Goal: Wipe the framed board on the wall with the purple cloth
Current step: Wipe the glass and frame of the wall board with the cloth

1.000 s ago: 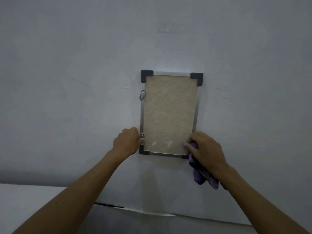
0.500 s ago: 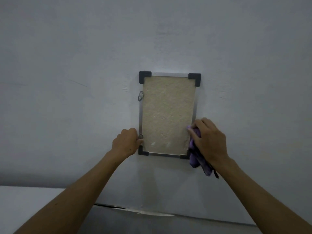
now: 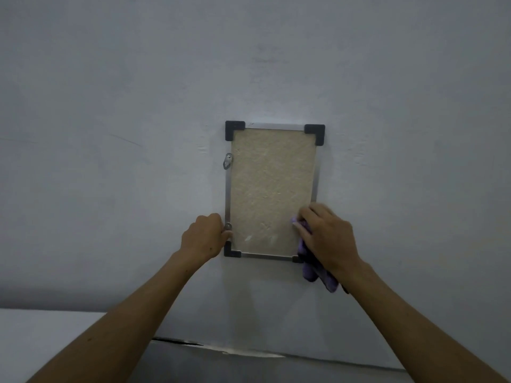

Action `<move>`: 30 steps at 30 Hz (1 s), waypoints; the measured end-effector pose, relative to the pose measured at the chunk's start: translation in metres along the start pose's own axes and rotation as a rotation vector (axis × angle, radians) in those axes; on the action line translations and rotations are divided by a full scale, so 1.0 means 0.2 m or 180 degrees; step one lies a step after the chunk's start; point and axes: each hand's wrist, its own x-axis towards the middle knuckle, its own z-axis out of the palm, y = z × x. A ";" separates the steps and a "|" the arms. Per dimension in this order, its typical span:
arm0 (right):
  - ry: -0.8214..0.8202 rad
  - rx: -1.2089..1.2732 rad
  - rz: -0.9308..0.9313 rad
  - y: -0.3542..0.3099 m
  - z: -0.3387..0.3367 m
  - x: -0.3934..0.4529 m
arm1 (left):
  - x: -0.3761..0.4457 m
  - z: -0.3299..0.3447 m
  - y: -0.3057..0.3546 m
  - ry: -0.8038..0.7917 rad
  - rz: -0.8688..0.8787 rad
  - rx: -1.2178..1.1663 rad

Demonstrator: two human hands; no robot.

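A: Status of the framed board?

B: Mounted on the grey wall, upright, portrait. Beige textured panel, thin metal frame, black corner caps. Most of it sits above and between the two hands.

A: Left hand?

B: Fingers are curled against the frame's left edge, just above the lower-left corner cap. The edge appears to be gripped; how far the fingers wrap behind it cannot be told. A small screw is seen right at the fingertips. A metal hanger tab is fixed higher up on the same edge, well above that hand.

A: Right hand?

B: The purple cloth is clutched in it, fingers bent over the bunched fabric. The cloth is pressed to the panel near the lower-right corner. A bit of purple shows past the fingertips, and the rest hangs out below the palm, over the wall beneath the frame. The lower-right corner cap is mostly covered.

A: Hands touching?

B: No. They are kept apart, with the panel's lower width between them.

A: Anything else?

B: Pale smudges are seen on the panel between the hands, closer to the left one. A ledge is seen under the left forearm.
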 end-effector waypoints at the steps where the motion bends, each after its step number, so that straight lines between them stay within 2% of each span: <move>1: 0.0030 -0.0003 -0.0002 0.00 0.01 -0.01 | 0.00 0.00 0.00 -0.0008 0.0003 0.0010; 3: -0.0112 -0.0042 -0.0123 -0.02 0.05 -0.07 | -0.01 0.00 0.00 -0.0015 0.0000 0.0020; 7: -0.0828 -0.0156 -0.0818 -0.03 0.11 -0.19 | -0.01 0.00 0.00 0.0010 0.0003 0.0029; 9: -0.0645 -0.0235 -0.0769 -0.01 0.09 -0.13 | 0.00 0.00 0.00 0.0018 -0.0008 0.0033; 14: 0.0039 -0.0080 -0.0119 -0.02 0.04 0.02 | 0.00 0.01 0.01 0.0032 -0.0023 0.0004; 16: 0.0028 -0.0005 -0.0093 -0.05 0.06 -0.04 | -0.01 0.01 0.01 0.0039 -0.0023 -0.0009; 21: -0.0603 0.0068 -0.0469 -0.10 0.16 -0.24 | -0.01 0.00 0.00 0.0017 0.0014 0.0024; 23: -0.0450 0.0141 -0.0223 -0.09 0.15 -0.19 | -0.01 0.01 0.00 0.0036 0.0025 0.0011; 27: 0.0170 0.0132 0.0123 -0.07 0.10 -0.04 | 0.00 0.02 0.00 0.0039 0.0016 0.0003; 30: 0.0108 0.0160 0.0047 -0.08 0.12 -0.06 | 0.00 0.02 -0.01 0.0031 0.0017 -0.0012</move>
